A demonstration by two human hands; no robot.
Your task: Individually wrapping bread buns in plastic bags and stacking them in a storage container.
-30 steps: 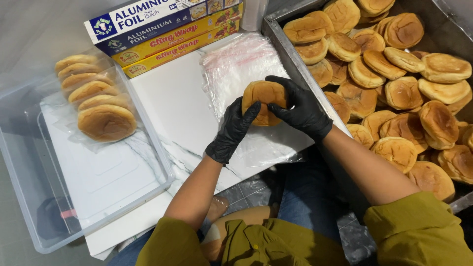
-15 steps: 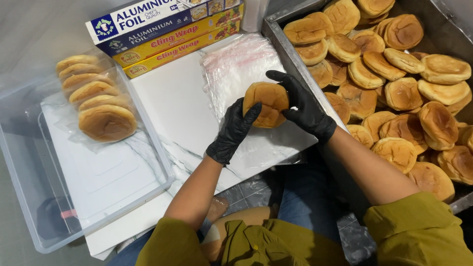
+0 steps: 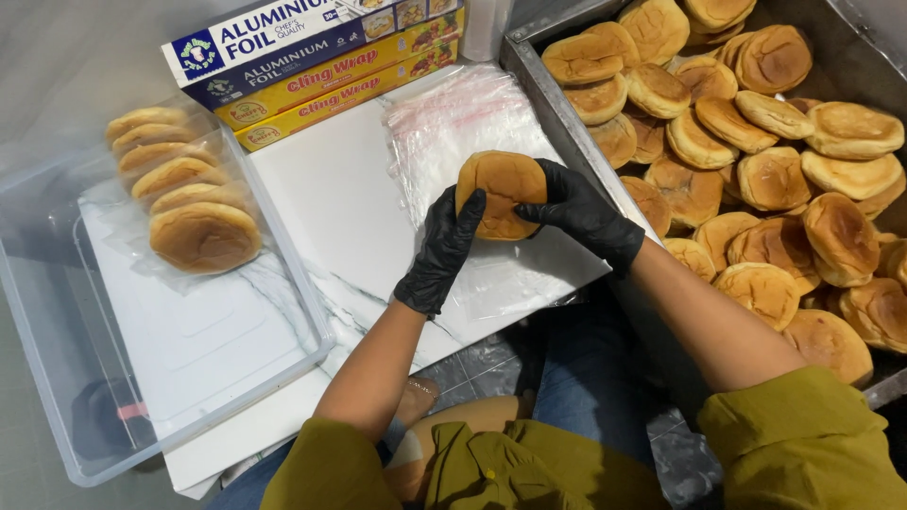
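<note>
Head view: left hand [image 3: 442,253] and right hand [image 3: 581,212], both black-gloved, fingers closed around one bun [image 3: 501,192], held above clear plastic bags [image 3: 463,118] on the white desk [image 3: 331,217]. Metal tray [image 3: 553,104] of buns at right; bagged buns [image 3: 179,184] in clear bin [image 3: 302,312] at left.

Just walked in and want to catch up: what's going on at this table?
A person in black gloves holds one round bun with both hands, left hand and right hand, above a stack of clear plastic bags on a white marble board. A metal tray on the right holds loose buns. On the left, a clear bin holds a row of bagged buns.
</note>
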